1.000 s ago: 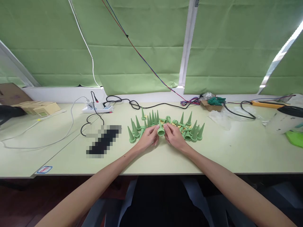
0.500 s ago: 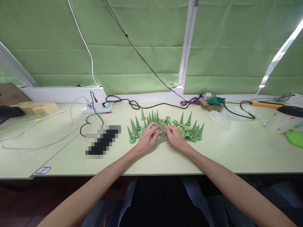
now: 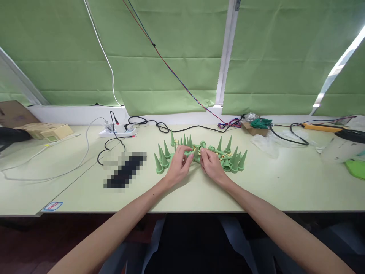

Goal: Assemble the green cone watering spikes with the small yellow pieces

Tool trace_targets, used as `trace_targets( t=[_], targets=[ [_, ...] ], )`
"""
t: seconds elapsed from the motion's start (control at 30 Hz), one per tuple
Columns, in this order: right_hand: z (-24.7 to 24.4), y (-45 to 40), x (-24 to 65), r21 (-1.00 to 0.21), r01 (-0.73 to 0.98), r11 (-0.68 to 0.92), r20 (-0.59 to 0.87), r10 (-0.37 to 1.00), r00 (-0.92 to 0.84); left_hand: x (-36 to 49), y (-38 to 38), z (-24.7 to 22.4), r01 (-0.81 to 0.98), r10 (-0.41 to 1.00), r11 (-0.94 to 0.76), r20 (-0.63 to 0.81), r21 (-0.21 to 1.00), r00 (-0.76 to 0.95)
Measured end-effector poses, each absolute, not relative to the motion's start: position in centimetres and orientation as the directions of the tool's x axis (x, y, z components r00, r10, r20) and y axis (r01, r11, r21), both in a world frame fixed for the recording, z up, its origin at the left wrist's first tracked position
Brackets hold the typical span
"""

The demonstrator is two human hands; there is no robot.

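Observation:
My left hand [image 3: 179, 164] is over the near side of a group of green plastic cone-shaped spikes, its thumb and index finger curved with a gap between them. One green spike [image 3: 196, 153] stands point up just beyond those fingertips; whether they touch it I cannot tell. To its right, my right hand [image 3: 211, 164] is closed in a pinch at the spike group, and what its fingertips hold is hidden. More spikes stand upright at the left [image 3: 159, 164] and at the right [image 3: 235, 163]. Green stem-like parts [image 3: 224, 153] and small yellow pieces lie heaped between them.
A white power strip [image 3: 117, 131] with black cables sits at the back left, near small cardboard boxes [image 3: 57, 132]. A blurred dark object [image 3: 125, 170] lies left of the spikes. At the right are clear plastic bags [image 3: 265, 144], a small carton [image 3: 253, 129] and a white cup [image 3: 339, 147].
My left thumb and fingers have drawn slightly back from the middle spike, widening their gap. My right hand keeps its pinch in nearly the same place. The view has shifted slightly.

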State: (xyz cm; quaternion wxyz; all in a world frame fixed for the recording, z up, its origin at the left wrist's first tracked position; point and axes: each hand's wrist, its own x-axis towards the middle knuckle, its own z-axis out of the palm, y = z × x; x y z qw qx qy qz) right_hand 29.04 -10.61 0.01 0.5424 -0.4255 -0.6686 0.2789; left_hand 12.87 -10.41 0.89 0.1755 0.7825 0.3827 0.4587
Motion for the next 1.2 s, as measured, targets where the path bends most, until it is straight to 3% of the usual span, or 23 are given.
trace_targets(
  t=[0.23, 0.63, 0.83, 1.2],
  targets=[
    [-0.06, -10.72, 28.82, -0.79, 0.317, 0.525, 0.522, 0.847, -0.102, 12.86, -10.09, 0.67, 0.458, 0.773, -0.632, 0.551, 0.625, 0.315],
    [-0.54, -10.93, 29.12, -0.645, 0.48, 0.594, 0.583, 0.789, -0.194, 12.56, -10.18, 0.98, 0.21, 0.863, -0.412, 0.306, 0.887, 0.401],
    [-0.63, -11.33, 29.05, -0.517, 0.584, 0.626, 0.578, 0.758, -0.302, 12.6, -10.04, 0.94, 0.14, 0.877, -0.287, 0.201, 0.948, 0.437],
    [-0.87, -11.33, 28.88, -0.242, 0.735, 0.634, 0.55, 0.713, -0.435, 12.5, -9.85, 0.51, 0.157, 0.874, -0.278, 0.182, 0.948, 0.45]
  ],
)
